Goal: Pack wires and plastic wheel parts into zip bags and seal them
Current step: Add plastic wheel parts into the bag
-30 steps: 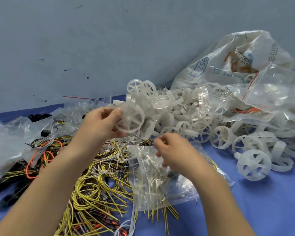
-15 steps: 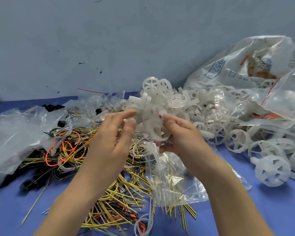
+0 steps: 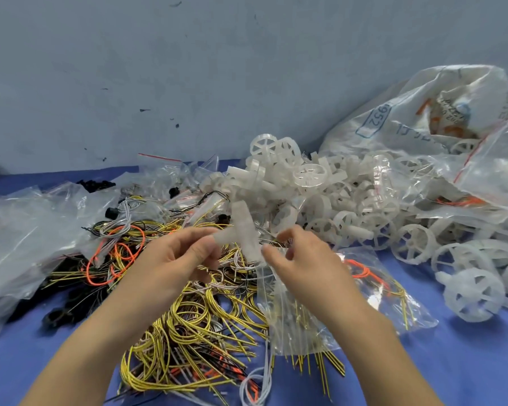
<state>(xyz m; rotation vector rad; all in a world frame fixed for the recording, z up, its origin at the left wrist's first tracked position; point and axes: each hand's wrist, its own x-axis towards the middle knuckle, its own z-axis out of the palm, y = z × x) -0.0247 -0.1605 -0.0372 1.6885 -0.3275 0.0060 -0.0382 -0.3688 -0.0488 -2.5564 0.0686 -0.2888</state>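
— What writing can we read?

— On the big white sack (image 3: 417,118) at the back right corner of the desk (image 3: 467,361) we read "952" in a blue box. The other blue and orange print is too crumpled for us to read.

— What are our hands doing?

— Our left hand (image 3: 170,256) pinches a blurry white plastic wheel part (image 3: 242,232) with thumb and finger. Our right hand (image 3: 302,259) has curled fingers at the top of a clear zip bag (image 3: 302,320), right by the wheel part. We cannot tell if it grips the bag or the part.

— Where is the bag?

— It hangs down from the right hand, in the middle of the desk, with thin yellow wires inside.

— What else is around?

— A heap of yellow wires (image 3: 194,326) lies under our arms, with orange wires (image 3: 112,256) to the left. A pile of white wheels (image 3: 335,200) sits behind our hands. One loose wheel (image 3: 472,294) lies near the right edge. Crinkly clear bags (image 3: 21,230) cover the left side.
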